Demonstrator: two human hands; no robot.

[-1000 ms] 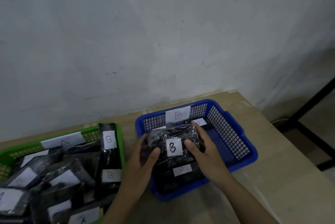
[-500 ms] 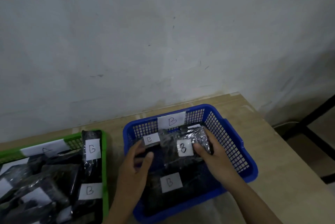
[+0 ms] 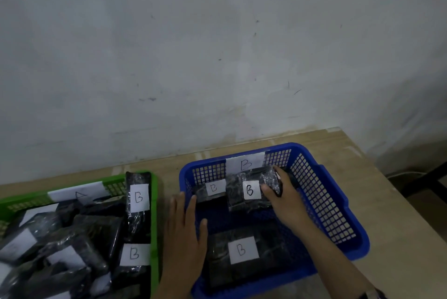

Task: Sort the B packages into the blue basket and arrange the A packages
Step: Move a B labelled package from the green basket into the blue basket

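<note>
B package (image 3: 251, 190) sits gripped in my right hand (image 3: 287, 198) against the blue basket (image 3: 338, 202) back wall; my left hand (image 3: 186, 228) rests open. Next: release, fetch another B.

A plain sorting or packing station in a bare back room or storeroom.
A light wooden tabletop (image 3: 399, 221) stood against an unpainted, scuffed grey-white wall (image 3: 217, 57). On it sat a blue perforated plastic basket (image 3: 324, 197) with a white paper label marked "B" (image 3: 245, 163), and beside it a green perforated plastic basket (image 3: 154, 214) with its own white paper label (image 3: 78, 192). Both held black plastic-wrapped packages with handwritten letter tags (image 3: 139, 198). A black metal frame (image 3: 433, 182) stood at the right edge.
</note>
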